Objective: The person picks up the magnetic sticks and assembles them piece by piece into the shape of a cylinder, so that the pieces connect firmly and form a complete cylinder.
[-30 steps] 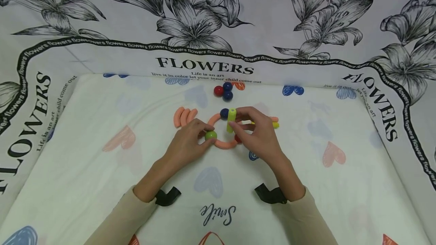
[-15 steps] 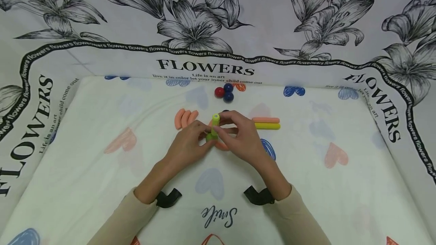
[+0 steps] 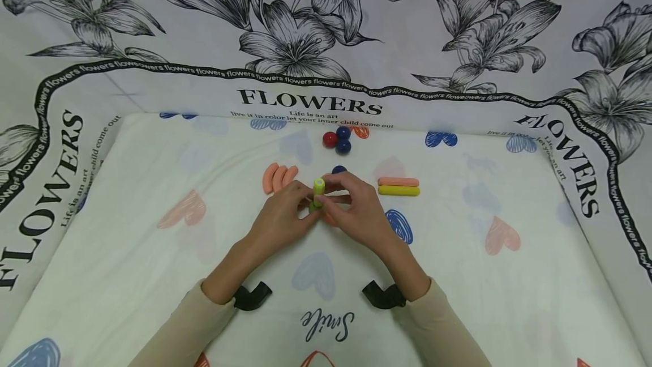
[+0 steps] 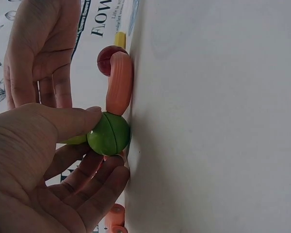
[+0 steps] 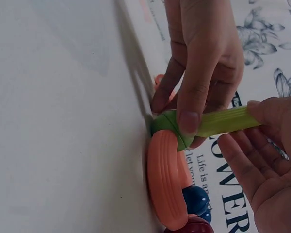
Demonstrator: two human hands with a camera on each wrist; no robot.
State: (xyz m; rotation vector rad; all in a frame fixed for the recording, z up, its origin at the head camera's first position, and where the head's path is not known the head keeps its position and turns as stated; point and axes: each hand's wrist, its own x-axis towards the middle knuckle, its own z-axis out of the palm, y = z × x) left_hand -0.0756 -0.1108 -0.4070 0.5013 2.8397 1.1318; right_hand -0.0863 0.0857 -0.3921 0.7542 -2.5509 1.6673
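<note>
Centre of head view | lime-green rod (image 5: 227,120) long axis upright, lower end at green ball (image 4: 109,134), seating unclear | right hand (image 3: 355,204) pinches rod's top | left hand (image 3: 281,212), lower, pinches ball

The sleeves (image 3: 184,324) are beige, the wrist pieces (image 3: 253,297) black.

Soft, fairly even light covers the white heart-printed cloth (image 3: 509,299) in the head view, where the large black printed lettering (image 3: 311,102) reads clearly. Both wrist views are dimmer and greyer, their colours muted. In the left one, a diffuse, blurry-edged shadow darkens the cloth beside the glossy green ball (image 4: 109,133).
</note>
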